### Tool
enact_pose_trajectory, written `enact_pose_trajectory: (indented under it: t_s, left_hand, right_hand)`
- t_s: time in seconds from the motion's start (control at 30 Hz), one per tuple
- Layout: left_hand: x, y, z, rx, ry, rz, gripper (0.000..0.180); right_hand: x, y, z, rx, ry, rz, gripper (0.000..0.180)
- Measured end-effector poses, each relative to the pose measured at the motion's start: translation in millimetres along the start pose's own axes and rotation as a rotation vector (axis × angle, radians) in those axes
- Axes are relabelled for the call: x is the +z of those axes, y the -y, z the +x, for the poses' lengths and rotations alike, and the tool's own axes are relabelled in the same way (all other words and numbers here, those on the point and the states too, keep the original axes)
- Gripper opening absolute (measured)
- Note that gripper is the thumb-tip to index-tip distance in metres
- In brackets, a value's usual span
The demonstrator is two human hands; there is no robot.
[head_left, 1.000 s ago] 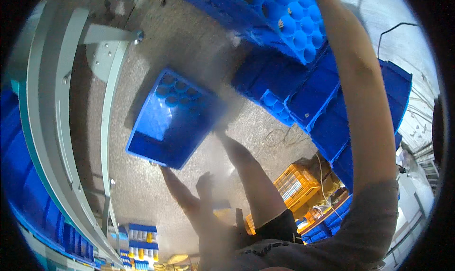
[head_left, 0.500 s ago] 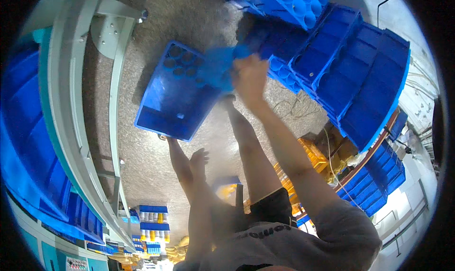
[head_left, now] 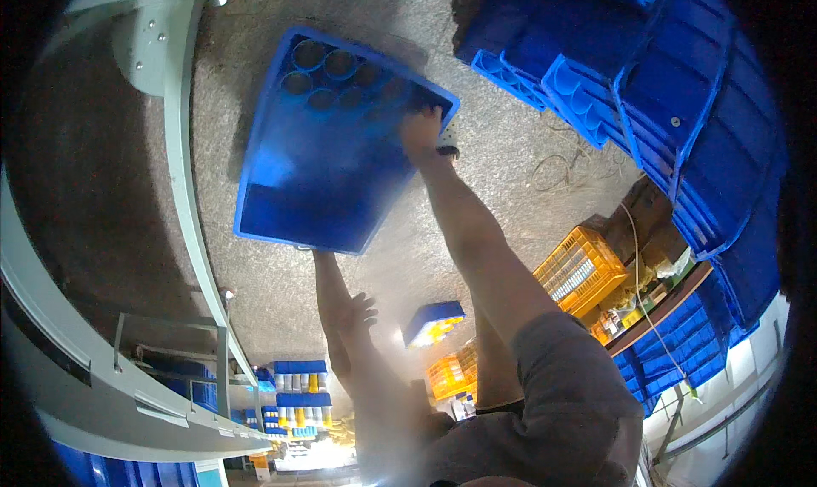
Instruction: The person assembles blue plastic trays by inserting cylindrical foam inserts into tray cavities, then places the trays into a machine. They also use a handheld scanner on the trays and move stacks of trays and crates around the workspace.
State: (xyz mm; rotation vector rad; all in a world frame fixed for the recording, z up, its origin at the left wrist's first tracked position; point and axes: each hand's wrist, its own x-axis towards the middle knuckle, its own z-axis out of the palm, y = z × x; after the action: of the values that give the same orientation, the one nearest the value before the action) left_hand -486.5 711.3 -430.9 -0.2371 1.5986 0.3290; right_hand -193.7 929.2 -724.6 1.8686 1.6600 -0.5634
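Right grip (head_left: 421, 131) has gone from beside the crate with a blurred light-blue cup piece in it, half a second ago, to down inside the crate (head_left: 298, 223), at its far right corner. Work-wise, the carry looks over, or nearly, with the handling now inside the crate (my read; blur hides the piece itself). Fingers look curled in, but I can't tell if they hold anything. Left grip (head_left: 362, 311) is loosely spread, nothing in it, closer to the body than the right grip and apart from the crate.

Containers: crate seems to sit on the floor (head_left: 255, 291), mostly left of the right grip and reaching back toward the body. Round cups (head_left: 323, 78) run across its far end, left of the right grip; those nearest the grip smear out. Near part is plain blue with a glare patch.

Right of the right grip, well apart: crate stack (head_left: 715, 121), light-blue cup strips (head_left: 577, 100) sticking out. Right and bodyward: yellow crate (head_left: 611, 276) with white items (head_left: 572, 281) inside. Just right of the left grip: small box (head_left: 428, 315), blue, yellow stuff in it. Bodyward and left of both grips: blue bins (head_left: 302, 399) with white and yellow pieces.
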Motion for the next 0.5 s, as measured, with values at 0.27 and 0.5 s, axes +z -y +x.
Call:
enact_pose_trajectory:
  t_s: [0.27, 0.5]
  left_hand:
    - [39, -99, -122, 0.213, -0.127, 0.209, 0.035]
    - [-90, -249, -344, 1.151, -0.985, -0.164, 0.015]
  right_hand:
    - [-157, -24, -60, -0.256, -0.031, 0.191, 0.032]
    - [-449, 101, -242, -0.665, 0.866, 1.072, 0.04]
